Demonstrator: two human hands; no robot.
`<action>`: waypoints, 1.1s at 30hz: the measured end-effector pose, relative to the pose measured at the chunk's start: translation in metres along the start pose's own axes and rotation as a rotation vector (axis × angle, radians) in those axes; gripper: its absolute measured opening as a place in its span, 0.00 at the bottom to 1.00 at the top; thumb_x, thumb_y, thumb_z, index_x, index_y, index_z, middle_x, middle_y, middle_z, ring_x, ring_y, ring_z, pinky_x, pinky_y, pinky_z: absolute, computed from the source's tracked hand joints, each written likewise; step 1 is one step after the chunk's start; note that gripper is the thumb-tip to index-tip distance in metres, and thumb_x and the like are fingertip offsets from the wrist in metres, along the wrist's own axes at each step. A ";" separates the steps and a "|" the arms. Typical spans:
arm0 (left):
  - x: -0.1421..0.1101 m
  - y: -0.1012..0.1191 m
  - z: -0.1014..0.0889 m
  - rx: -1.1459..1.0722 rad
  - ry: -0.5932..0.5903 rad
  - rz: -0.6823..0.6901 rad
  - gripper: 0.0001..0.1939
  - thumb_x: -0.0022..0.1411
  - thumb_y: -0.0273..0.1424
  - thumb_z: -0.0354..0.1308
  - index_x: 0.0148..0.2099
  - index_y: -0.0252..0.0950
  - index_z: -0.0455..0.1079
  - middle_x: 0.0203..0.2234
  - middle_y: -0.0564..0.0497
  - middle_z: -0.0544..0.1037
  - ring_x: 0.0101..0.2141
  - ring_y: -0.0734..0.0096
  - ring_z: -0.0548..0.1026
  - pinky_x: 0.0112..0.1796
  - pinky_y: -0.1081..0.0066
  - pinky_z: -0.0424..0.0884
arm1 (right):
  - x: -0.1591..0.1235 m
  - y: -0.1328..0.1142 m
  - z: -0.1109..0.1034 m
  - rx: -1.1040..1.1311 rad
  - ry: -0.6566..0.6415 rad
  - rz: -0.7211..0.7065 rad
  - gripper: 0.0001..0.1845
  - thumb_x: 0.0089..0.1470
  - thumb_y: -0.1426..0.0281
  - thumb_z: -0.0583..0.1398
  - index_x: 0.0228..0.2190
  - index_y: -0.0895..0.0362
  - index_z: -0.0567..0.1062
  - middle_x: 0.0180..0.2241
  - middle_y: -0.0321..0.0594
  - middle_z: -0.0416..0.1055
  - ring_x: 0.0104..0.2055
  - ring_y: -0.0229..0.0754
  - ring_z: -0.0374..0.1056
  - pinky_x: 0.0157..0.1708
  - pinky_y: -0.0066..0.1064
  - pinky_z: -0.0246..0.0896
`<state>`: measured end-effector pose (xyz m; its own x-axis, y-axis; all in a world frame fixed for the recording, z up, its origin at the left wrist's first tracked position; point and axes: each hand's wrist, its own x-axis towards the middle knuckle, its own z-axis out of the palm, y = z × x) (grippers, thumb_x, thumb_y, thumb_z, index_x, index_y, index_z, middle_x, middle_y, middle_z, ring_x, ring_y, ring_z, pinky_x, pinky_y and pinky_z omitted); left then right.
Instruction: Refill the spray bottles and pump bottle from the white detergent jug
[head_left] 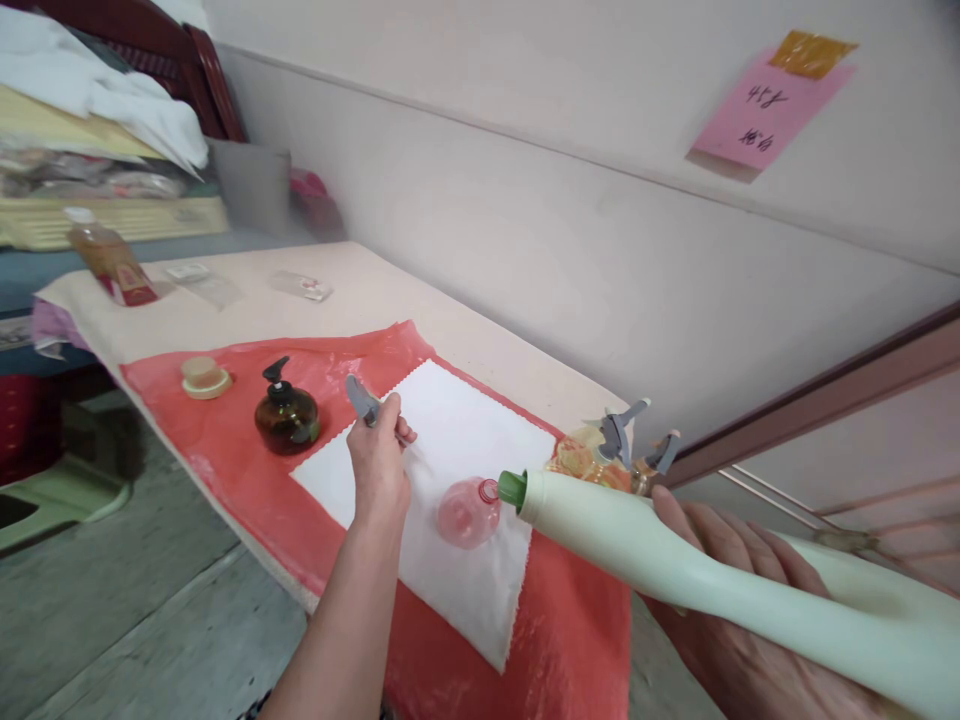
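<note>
My right hand [739,610] is wrapped under a long pale green bottle [720,575], tilted so its green spout [512,488] meets the mouth of a small round pink bottle [469,511]. The pink bottle stands on a white cloth [450,440] laid over a red plastic sheet [225,440]. Above the cloth, my left hand [379,465] is closed on a grey pump head [362,400]. A dark amber pump bottle [286,415] stands left of that hand.
A small round lid [204,377] lies on the red sheet at the left. Two bottles with grey trigger sprayers [622,445] stand by the wall. A juice bottle [112,262] and wrappers lie at the table's far end. A pink note [765,105] hangs on the wall.
</note>
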<state>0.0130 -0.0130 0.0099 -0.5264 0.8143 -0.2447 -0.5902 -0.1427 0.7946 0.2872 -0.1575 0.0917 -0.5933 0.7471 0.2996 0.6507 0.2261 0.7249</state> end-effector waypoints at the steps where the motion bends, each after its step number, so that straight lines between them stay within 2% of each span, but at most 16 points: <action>1: 0.000 0.000 0.000 0.001 0.000 0.001 0.15 0.51 0.36 0.65 0.28 0.37 0.62 0.17 0.59 0.64 0.20 0.77 0.64 0.25 0.73 0.65 | 0.000 0.000 0.000 0.001 -0.001 0.009 0.30 0.56 0.82 0.52 0.61 0.71 0.59 0.50 0.63 0.69 0.51 0.66 0.67 0.49 0.57 0.65; 8: 0.000 -0.001 0.000 -0.025 -0.006 0.014 0.15 0.51 0.36 0.66 0.28 0.37 0.62 0.18 0.59 0.64 0.20 0.78 0.64 0.24 0.73 0.65 | -0.003 -0.001 0.003 -0.027 -0.015 0.024 0.30 0.57 0.80 0.53 0.61 0.70 0.59 0.51 0.60 0.70 0.52 0.64 0.67 0.51 0.55 0.65; 15: 0.000 -0.001 0.001 -0.029 -0.008 0.020 0.14 0.51 0.35 0.66 0.28 0.37 0.62 0.18 0.59 0.64 0.20 0.78 0.63 0.24 0.74 0.64 | 0.001 0.000 -0.001 -0.030 -0.027 -0.002 0.31 0.56 0.81 0.53 0.61 0.72 0.58 0.51 0.63 0.69 0.51 0.65 0.67 0.50 0.56 0.66; 33: 0.001 -0.002 0.000 -0.021 -0.010 0.024 0.14 0.51 0.36 0.66 0.28 0.37 0.63 0.18 0.59 0.64 0.20 0.78 0.63 0.24 0.73 0.65 | -0.001 0.000 -0.002 -0.012 -0.033 0.069 0.33 0.57 0.80 0.51 0.63 0.68 0.55 0.50 0.59 0.70 0.50 0.62 0.68 0.51 0.55 0.65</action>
<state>0.0140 -0.0115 0.0080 -0.5344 0.8160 -0.2205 -0.5906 -0.1739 0.7880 0.2872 -0.1595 0.0925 -0.5309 0.7810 0.3289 0.6841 0.1659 0.7102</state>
